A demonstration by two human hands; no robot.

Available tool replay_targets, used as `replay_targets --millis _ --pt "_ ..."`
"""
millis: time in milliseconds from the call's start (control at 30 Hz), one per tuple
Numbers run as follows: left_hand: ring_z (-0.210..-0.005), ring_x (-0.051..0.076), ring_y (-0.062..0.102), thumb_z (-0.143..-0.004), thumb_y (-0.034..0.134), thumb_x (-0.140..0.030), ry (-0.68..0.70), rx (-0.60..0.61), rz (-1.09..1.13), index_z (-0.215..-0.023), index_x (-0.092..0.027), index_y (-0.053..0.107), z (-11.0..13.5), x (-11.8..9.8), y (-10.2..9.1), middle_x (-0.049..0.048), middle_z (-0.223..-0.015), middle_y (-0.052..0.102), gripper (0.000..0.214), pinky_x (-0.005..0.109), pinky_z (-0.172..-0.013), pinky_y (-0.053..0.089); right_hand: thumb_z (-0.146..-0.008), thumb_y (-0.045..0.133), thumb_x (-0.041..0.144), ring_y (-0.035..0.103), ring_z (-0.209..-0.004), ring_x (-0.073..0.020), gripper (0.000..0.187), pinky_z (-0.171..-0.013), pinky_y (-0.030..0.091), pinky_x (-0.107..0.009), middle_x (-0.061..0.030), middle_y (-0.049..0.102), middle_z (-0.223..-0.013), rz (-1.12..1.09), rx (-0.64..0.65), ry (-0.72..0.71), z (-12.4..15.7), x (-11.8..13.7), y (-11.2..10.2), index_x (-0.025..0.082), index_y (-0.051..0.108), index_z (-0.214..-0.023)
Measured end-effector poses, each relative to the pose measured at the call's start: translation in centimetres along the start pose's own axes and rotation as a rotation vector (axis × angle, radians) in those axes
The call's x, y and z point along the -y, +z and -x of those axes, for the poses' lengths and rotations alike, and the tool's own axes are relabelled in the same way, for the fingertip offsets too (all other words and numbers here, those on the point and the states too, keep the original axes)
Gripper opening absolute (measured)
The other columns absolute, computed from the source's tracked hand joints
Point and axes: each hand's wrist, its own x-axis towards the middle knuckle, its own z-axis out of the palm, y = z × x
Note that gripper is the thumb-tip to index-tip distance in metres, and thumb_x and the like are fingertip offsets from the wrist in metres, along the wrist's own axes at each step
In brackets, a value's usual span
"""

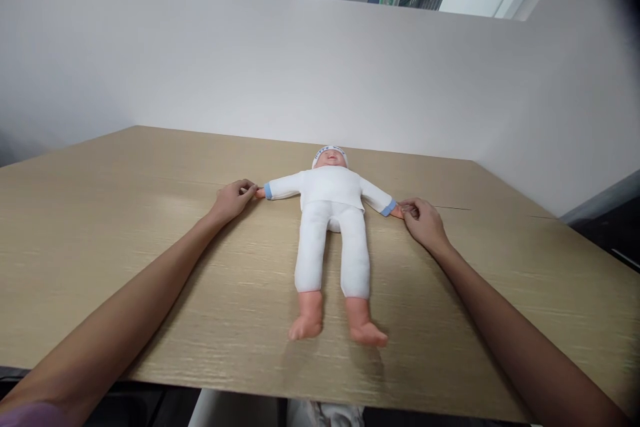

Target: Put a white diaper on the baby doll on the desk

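A baby doll lies on its back in the middle of the table, head toward the wall and bare feet toward me. It wears a white top and trousers with blue cuffs, and a white cap with dark lettering. Its arms are stretched out to both sides. My left hand pinches the doll's hand on the left side, fingers closed around it. On the other side, my right hand grips the doll's other hand between thumb and fingers. Both my forearms rest along the tabletop.
The wooden table spreads wide under the doll, its front edge close to me. A pale partition wall rises behind it and on the right. A dark object stands at the right edge.
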Motion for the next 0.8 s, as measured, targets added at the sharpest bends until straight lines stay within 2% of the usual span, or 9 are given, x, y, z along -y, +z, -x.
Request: replay_targets --millis 267,800 --pt "-0.098 0.027 0.070 -0.094 0.050 -0.053 -0.005 0.005 0.004 -0.109 -0.021 0.078 0.09 -0.21 -0.07 0.0085 -0.104 0.079 0.045 0.034 -0.084 0.047 -0.084 0.052 0.030 0.064 -0.088 -0.0276 0.025 -0.083 0.050 -0.042 -0.0129 0.075 -0.099 0.016 0.001 -0.025 -0.07 -0.44 0.15 0.019 0.073 -0.093" --pt "-0.101 0.028 0.070 -0.094 0.049 -0.053 -0.001 0.009 0.007 -0.108 -0.022 0.076 0.08 -0.26 0.00 0.0090 -0.109 0.079 0.044 0.035 -0.088 0.048 -0.083 0.051 0.027 0.062 -0.083 -0.0278 0.023 -0.083 0.049 -0.043 -0.0130 0.073 -0.097 0.050 -0.014 -0.042 -0.18 -0.58 0.73 0.019 0.068 -0.096"
